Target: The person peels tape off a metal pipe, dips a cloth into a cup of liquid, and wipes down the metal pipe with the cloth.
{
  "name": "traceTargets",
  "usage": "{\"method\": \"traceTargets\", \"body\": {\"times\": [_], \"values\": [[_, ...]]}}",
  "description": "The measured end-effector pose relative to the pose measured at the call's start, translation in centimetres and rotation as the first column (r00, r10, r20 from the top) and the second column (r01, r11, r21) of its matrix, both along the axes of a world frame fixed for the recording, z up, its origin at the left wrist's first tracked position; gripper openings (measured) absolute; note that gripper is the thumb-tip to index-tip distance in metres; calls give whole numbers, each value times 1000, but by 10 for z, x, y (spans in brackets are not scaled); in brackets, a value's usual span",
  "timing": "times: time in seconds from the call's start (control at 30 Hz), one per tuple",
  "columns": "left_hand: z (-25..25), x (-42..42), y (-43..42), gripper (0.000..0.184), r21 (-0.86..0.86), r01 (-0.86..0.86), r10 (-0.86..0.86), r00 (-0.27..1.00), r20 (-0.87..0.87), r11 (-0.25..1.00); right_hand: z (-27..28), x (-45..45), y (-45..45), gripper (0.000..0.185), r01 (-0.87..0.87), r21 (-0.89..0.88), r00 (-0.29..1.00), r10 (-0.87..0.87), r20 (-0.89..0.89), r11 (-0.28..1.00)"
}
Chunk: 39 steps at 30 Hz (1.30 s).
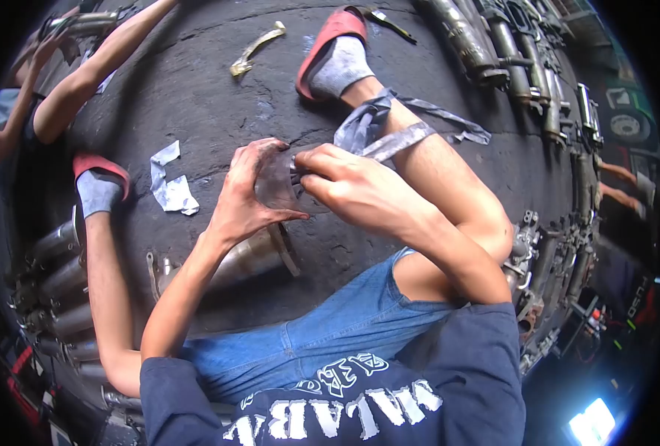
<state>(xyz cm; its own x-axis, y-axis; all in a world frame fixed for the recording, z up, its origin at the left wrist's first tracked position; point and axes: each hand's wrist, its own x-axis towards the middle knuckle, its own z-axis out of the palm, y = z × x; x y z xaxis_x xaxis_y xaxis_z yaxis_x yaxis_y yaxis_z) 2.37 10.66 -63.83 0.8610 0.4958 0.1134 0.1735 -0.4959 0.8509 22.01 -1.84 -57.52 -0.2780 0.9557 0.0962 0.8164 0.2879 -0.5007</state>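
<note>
The handling of the dark, translucent piece (274,181) looks unfinished: above the floor (218,97) between the legs, the left hand (239,195) cups it, thumb spread, while the right hand (348,182) pinches a small dark part (295,169) at its edge.

Dark, cracked floor (218,104); bright light (591,424) lower right; possibly shelving beyond, too dim.

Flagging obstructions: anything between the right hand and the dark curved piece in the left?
Nothing visible. The right hand's fingers are right by the edge of the dark curved piece in the left hand; the grey strips lie off to the side.
</note>
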Motion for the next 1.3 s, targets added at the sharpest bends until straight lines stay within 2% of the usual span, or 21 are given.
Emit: {"method": "traceTargets", "body": {"times": [0.07, 0.13, 0.37, 0.7, 0.83, 0.9, 1.03, 1.07, 1.13, 1.17, 1.2, 1.27, 1.3], "values": [[0, 1, -1, 101, 27, 31, -31, 1000, -1, 999, -2, 2, -3, 21, -5, -47, 1000, 6, 19, 999], [-1, 3, -4, 96, 39, 53, -53, 999, -9, 998, 0, 4, -5, 20, -82, -203, 992, 100, 82, 976], [3, 8, -11, 94, 105, 91, -83, 994, -71, 990, -4, 0, -13, 17, -43, -256, 999, 49, 19, 966], [0, 6, -14, 94, 71, 96, -90, 992, -94, 993, -15, 1, -15, 23, -79, -245, 996, 85, 14, 966], [-17, 4, -6, 98, 125, 61, -51, 995, -86, 990, -26, 2, 3, 26, -86, -163, 995, 92, 32, 983], [-17, 5, 1, 99, -150, -50, 46, 999, -29, 987, -21, 3, 23, 26, -118, -128, 991, 125, 44, 985], [-48, 2, 26, 103, -226, -136, 147, 989, 34, 965, -16, 2, 75, 24, -146, 31, 978, 140, 153, 989], [-53, 5, 28, 105, -370, -199, 224, 974, 27, 907, -20, 5, 88, 26, -145, 60, 978, 133, 163, 988], [-79, 7, 37, 103, -387, -305, 340, 940, 22, 870, -26, 13, 114, 26, -138, 51, 979, 129, 158, 989], [-85, 10, 42, 102, -394, -363, 398, 917, 8, 844, -36, 17, 127, 22, -129, 47, 989, 125, 80, 991], [-86, 11, 49, 100, -327, -406, 419, 907, -32, 854, -43, 19, 137, 20, -117, 55, 993, 115, 41, 992], [-91, 11, 60, 100, -328, -430, 452, 892, -10, 841, -56, 20, 151, 20, -88, 75, 995, 92, -47, 993], [-95, 10, 66, 100, -325, -436, 462, 887, 4, 839, -60, 20, 157, 20, -112, 72, 993, 114, -37, 991]]}}
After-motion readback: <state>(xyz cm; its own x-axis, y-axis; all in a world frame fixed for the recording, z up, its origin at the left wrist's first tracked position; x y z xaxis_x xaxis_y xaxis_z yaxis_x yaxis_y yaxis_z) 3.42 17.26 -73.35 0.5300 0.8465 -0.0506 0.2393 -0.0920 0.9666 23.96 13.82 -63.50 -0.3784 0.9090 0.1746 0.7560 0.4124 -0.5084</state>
